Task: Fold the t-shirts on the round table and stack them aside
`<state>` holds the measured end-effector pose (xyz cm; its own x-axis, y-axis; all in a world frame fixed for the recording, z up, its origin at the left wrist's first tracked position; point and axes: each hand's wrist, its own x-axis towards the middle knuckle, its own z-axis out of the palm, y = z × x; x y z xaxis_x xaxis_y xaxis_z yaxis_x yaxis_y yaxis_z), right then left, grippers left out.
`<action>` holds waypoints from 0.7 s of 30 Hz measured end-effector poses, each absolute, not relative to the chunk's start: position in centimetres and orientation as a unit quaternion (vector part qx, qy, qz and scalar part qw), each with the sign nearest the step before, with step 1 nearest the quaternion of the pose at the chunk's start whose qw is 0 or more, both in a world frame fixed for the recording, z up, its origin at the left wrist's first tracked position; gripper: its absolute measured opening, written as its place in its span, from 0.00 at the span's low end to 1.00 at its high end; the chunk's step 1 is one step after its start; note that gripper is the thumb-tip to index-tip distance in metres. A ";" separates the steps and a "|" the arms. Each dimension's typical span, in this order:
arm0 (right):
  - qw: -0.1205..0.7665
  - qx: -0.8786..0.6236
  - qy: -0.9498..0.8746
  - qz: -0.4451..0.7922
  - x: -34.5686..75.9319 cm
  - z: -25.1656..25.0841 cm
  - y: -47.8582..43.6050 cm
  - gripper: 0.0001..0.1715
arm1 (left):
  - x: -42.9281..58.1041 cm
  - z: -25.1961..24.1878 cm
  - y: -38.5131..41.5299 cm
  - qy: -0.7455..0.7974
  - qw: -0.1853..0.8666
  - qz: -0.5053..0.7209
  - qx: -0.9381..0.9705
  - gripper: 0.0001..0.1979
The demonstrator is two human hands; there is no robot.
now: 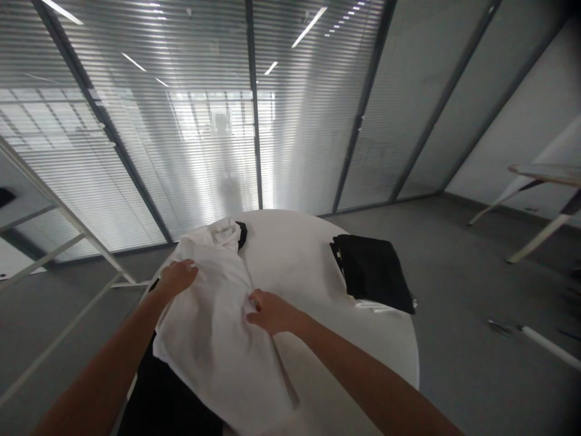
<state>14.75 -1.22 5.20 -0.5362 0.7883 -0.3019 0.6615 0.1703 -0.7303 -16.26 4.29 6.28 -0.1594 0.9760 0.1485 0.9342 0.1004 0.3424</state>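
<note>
A white shirt [213, 339] lies lengthwise on the white round table [290, 254], its collar end at the far side. Black cloth [167, 393] shows beneath its near left part, and a small black piece [242, 235] sticks out by the collar. My left hand [179, 277] rests on the shirt's left side, fingers stretched over the fabric. At the right edge, my right hand [272, 312] has bent fingers and thumb closed on the shirt's cloth; the exact hold is partly hidden.
A folded black garment [374, 269] with white cloth under it sits on the table's right side. A white metal frame [68, 212] stands at the left. Glass partitions with blinds [209, 163] rise behind the table. Another table [549, 172] is at the far right.
</note>
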 end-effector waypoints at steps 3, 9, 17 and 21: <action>0.025 -0.460 -0.830 0.315 15.9 6.2 -3.6 0.49 | -15.2 5.0 4.0 0.737 0.038 0.135 0.661 0.21; -0.069 -0.368 -0.897 0.235 15.3 5.7 -6.9 0.54 | -15.9 5.2 3.9 0.740 -0.013 0.079 0.668 0.25; 0.002 -0.196 -0.944 0.266 14.2 5.7 -6.1 0.13 | -16.2 10.2 4.2 0.725 -0.060 0.096 0.680 0.25; 0.093 -0.174 -0.831 0.520 12.9 6.1 -7.2 0.10 | -17.0 12.2 3.8 0.729 -0.068 0.066 0.678 0.23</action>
